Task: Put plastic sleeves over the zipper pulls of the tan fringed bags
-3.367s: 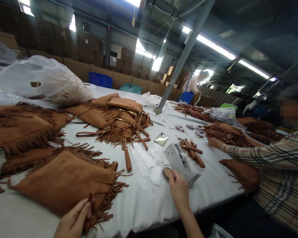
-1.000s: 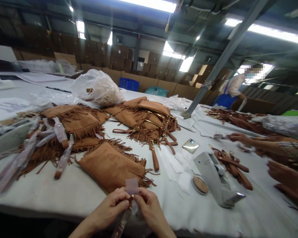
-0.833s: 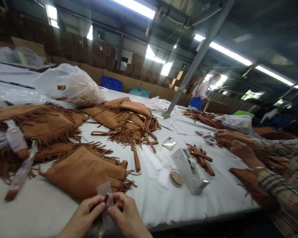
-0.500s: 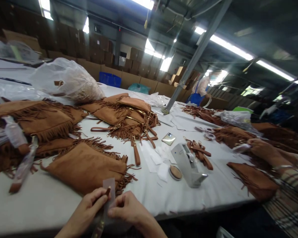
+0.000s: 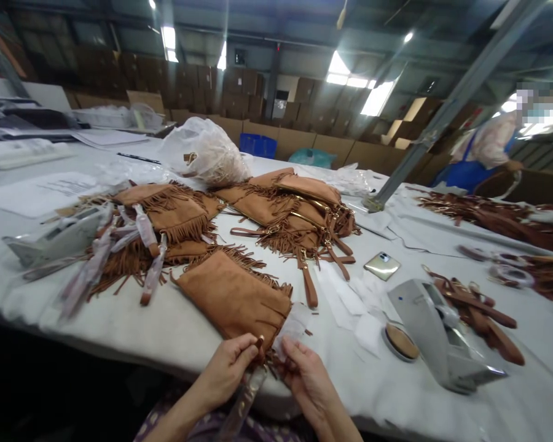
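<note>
At the near edge of the white table (image 5: 175, 331), my left hand (image 5: 229, 366) pinches the top of a thin brown strap (image 5: 246, 396) sheathed in clear film, which hangs down over the edge. My right hand (image 5: 306, 374) is beside it, fingers curled at the fringe of a tan suede fringed bag (image 5: 233, 298). A small clear sheet (image 5: 291, 328) lies just above its fingertips; whether they grip it is unclear.
More fringed bags (image 5: 286, 212) are piled mid-table. Wrapped straps (image 5: 120, 258) lie left. A grey tape dispenser (image 5: 437, 334), a round pad (image 5: 400, 341), a phone (image 5: 382, 265) and loose straps (image 5: 474, 307) sit right. A person in a blue apron (image 5: 479, 156) stands far right.
The view has swung left, and the neighbour in the checked sleeve is out of frame. The raised clear sheet between my hands has come down to the bag's edge.
</note>
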### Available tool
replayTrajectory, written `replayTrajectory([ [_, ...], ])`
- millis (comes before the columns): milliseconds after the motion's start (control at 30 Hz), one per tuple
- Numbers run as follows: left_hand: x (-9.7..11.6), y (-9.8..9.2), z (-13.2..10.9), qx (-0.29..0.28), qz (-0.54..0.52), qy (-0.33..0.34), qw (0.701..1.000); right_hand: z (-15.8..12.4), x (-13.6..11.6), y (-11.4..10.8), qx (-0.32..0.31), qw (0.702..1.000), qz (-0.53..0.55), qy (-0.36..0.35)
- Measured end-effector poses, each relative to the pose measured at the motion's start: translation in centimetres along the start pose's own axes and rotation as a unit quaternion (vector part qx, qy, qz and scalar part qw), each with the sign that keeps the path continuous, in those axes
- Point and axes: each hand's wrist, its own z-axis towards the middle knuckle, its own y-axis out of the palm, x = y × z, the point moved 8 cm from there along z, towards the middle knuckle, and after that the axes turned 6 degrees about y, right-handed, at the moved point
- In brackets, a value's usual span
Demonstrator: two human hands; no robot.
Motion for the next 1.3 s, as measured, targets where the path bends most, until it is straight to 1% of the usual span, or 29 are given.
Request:
replayTrajectory([
  [67, 0.0, 0.2, -0.1, -0.002, 0.019, 0.004, 1.000, 0.2, 0.2, -0.3, 0.023, 0.999, 0.024, 0.010],
  [133, 0.0, 0.3, -0.1, 0.007, 0.054, 0.015, 0.998, 0.3, 0.3, -0.4, 0.030, 0.999, 0.037, 0.010],
  [233, -0.1, 0.4, 0.0, 0.021, 0.108, 0.022, 0.994, 0.2, -0.1, 0.0, 0.027, 0.999, 0.027, -0.007],
  [400, 0.2, 0.5, -0.1, 0.023, 0.163, 0.030, 0.986, -0.3, -1.0, 1.0, 0.014, 0.999, -0.005, -0.044],
  [567, 0.8, 0.3, -0.1, 0.027, 0.191, 0.038, 0.980, -0.5, -1.4, 1.6, -0.001, 0.998, -0.021, -0.062],
  [767, 1.4, 0.5, 0.0, 0.024, 0.198, 0.046, 0.979, -0.1, -1.2, 1.0, 0.005, 0.998, -0.041, -0.053],
  [833, 1.5, 0.5, 0.1, 0.023, 0.180, 0.050, 0.982, 0.1, -1.2, 0.7, 0.007, 0.998, -0.050, -0.046],
  [900, 1.4, 0.4, 0.2, 0.022, 0.134, 0.052, 0.989, 0.3, -1.3, 0.4, 0.012, 0.997, -0.064, -0.044],
  [1000, 0.0, 0.1, 0.2, 0.026, -0.002, 0.024, 0.999, 0.5, -1.5, 0.3, 0.011, 0.995, -0.087, -0.052],
  [1067, -1.4, -0.2, 0.1, 0.050, -0.104, -0.014, 0.993, 0.5, -1.6, 0.5, 0.001, 0.993, -0.096, -0.062],
  [1133, -2.5, -0.6, 0.0, 0.085, -0.171, -0.042, 0.981, 0.6, -1.5, 0.9, -0.019, 0.992, -0.103, -0.071],
  [1200, -3.0, -0.9, -0.1, 0.104, -0.189, -0.056, 0.975, 0.7, -1.2, 1.4, -0.038, 0.991, -0.111, -0.068],
  [1233, -3.0, -0.9, -0.1, 0.103, -0.185, -0.060, 0.975, 0.7, -1.0, 1.5, -0.040, 0.991, -0.113, -0.064],
  [1300, -2.9, -0.7, 0.1, 0.082, -0.167, -0.067, 0.980, 0.9, -0.6, 1.4, -0.031, 0.992, -0.111, -0.056],
])
